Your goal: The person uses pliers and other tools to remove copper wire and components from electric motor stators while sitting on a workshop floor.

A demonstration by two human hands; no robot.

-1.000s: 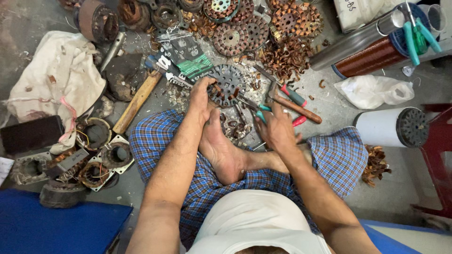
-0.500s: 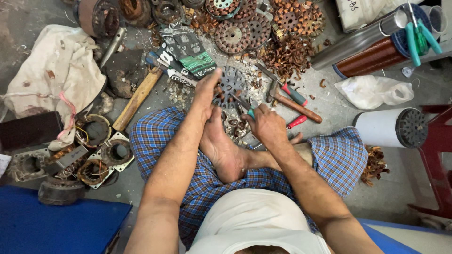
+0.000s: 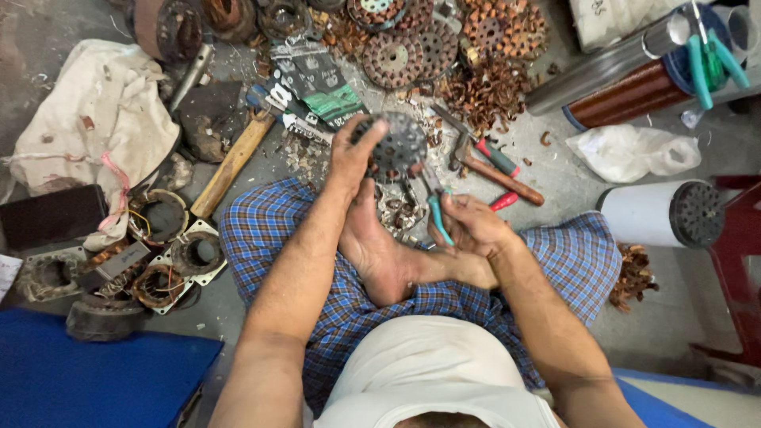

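**Slotted motor core held up over the floor, teal-handled pliers at its edge**

The person sits cross-legged on the concrete floor [image 3: 555, 190], one bare foot [image 3: 380, 254] turned up in the lap over blue checked cloth. The left hand [image 3: 353, 150] is closed around the left rim of a round, dark metal core [image 3: 399, 143] with a ring of slots, holding it upright just beyond the foot. The right hand [image 3: 472, 226] is wrapped around teal-handled pliers [image 3: 434, 206], whose nose points up toward the lower right edge of the core; whether the tip touches it cannot be told.

Just right of the core lie a brown-handled tool [image 3: 499, 178] and a tool with a red and green grip [image 3: 495, 154]. Far of the hands sit rusty slotted discs [image 3: 396, 55] and a heap of copper wire scraps [image 3: 483, 91]. A wooden-handled hammer [image 3: 234, 162] lies to the left, near a white cloth [image 3: 95, 119] and several wound stators [image 3: 166, 269]. At right stand a white cylinder [image 3: 658, 214] and a crumpled plastic bag [image 3: 634, 150].
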